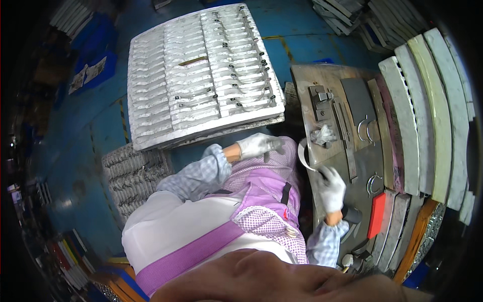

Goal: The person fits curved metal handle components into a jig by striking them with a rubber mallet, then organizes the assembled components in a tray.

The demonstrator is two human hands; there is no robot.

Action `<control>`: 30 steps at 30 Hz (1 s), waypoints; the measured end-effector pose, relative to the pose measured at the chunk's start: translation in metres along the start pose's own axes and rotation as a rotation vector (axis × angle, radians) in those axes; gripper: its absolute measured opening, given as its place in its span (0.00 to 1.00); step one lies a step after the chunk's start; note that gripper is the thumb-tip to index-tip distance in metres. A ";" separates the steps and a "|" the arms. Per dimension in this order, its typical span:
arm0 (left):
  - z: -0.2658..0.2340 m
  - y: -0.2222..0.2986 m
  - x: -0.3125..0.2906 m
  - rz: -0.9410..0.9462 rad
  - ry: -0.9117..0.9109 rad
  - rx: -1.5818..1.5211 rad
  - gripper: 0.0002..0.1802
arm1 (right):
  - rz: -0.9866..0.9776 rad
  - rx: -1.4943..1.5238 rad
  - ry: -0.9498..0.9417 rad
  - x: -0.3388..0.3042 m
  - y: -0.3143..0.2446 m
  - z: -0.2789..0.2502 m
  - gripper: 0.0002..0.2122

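My right hand [332, 190], in a white glove with grey fingertips, is closed on one end of a curved metal band [303, 155]. The C-shaped band reaches up and away from the fingers, along the workbench's near left edge. Above my lap, my left hand [257, 146] wears a similar glove. Its fingers and thumb are apart, and I see nothing in them. On the workbench [322, 156] lie a crumpled whitish wad [323, 135] and another curved metal piece [363, 130]. Further toward me is a ring-like metal piece [373, 184].
Beyond my left hand stands a large white foam tray [151, 133] with grooved rows holding small dark-ended parts. A smaller filled tray [136, 176] sits lower left. The bench carries a metal fixture [321, 103], long strips [347, 141] and a red block [376, 215]. Foam panels [402, 121] line its right side.
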State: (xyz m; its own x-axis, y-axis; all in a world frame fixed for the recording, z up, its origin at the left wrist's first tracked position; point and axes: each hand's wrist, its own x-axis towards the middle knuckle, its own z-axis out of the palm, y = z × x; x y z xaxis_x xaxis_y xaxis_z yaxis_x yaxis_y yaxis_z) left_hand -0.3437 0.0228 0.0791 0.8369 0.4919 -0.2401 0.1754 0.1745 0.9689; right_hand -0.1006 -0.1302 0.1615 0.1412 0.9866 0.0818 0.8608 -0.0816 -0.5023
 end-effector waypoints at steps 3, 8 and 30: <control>-0.004 0.009 -0.007 -0.014 0.161 -0.350 0.27 | -0.376 -0.131 -0.125 0.039 -0.034 0.038 0.16; -0.078 -0.002 -0.056 -0.015 0.829 0.359 0.17 | -0.393 -0.107 0.025 0.083 -0.075 0.096 0.25; -0.020 -0.004 0.015 0.306 0.909 0.518 0.15 | 0.300 0.059 0.259 -0.105 0.084 0.101 0.13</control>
State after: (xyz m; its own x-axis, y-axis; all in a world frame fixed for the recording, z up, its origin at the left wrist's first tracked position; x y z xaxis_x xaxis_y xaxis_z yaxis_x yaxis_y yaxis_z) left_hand -0.3424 0.0466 0.0707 0.2236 0.9372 0.2676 0.4006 -0.3387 0.8514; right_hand -0.0924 -0.2263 0.0241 0.5071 0.8513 0.1350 0.7344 -0.3447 -0.5846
